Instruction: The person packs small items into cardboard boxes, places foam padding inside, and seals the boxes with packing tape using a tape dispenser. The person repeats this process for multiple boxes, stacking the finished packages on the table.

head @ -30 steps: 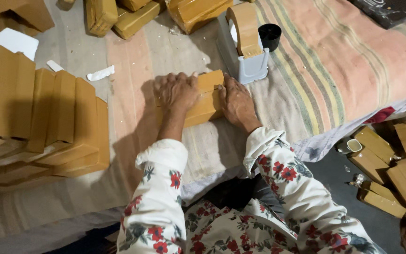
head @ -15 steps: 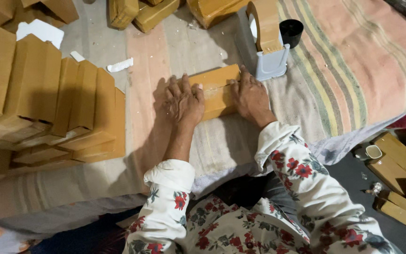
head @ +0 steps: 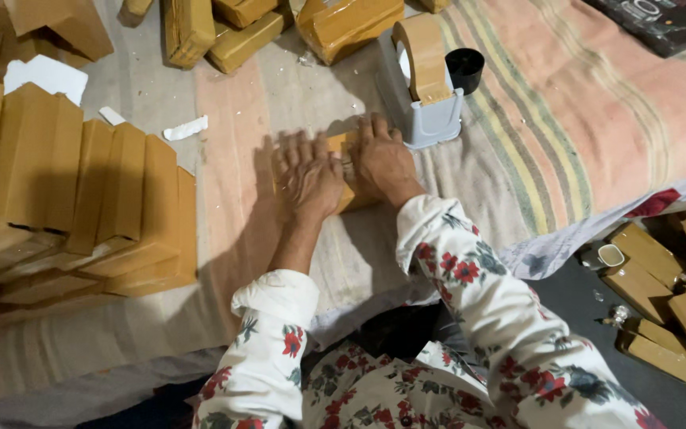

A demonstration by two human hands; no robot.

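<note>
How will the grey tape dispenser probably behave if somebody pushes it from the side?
The grey tape dispenser may tip rather than slide: it stands tall on a narrow base, with the big brown tape roll held high. The striped cloth beneath looks soft and wrinkled, so it likely drags. The black cup close beside it could be knocked over.

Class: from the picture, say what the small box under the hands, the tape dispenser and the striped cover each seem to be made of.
Small box: likely cardboard, matte tan, glossy where taped.
Tape dispenser: probably moulded plastic, smooth grey; it carries a shiny brown tape roll.
Striped cover: woven cloth, soft, wrinkled.
</note>
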